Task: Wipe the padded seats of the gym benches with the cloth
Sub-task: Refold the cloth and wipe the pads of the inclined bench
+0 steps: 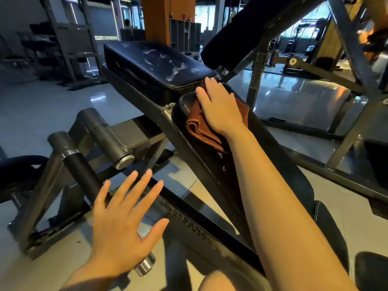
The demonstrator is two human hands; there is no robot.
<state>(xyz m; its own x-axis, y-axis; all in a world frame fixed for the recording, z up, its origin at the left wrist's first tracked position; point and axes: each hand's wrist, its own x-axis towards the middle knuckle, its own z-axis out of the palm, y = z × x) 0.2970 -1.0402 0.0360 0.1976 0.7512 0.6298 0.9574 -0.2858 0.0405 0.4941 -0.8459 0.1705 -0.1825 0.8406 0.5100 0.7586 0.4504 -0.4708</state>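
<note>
Gym floor (52,106) is glossy tile, racks in the dim background. Big black bench frame (189,164) runs diagonally, with a scuffed upper pad (155,66) and the lower padded seat (210,156) below it. Right hand (220,108) lies flat, pressing the brown cloth (199,127) onto that seat's top end. Left hand (121,223) hovers with fingers spread, holding nothing.

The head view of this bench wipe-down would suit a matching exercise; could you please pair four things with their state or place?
1. cloth
2. left hand
3. right hand
4. worn seat pad

a. fingers spread, holding nothing
b. scuffed white, beyond the cloth
c. brown, folded, on the black pad
d. pressing flat on the cloth

Pairs: 1-c, 2-a, 3-d, 4-b
</note>
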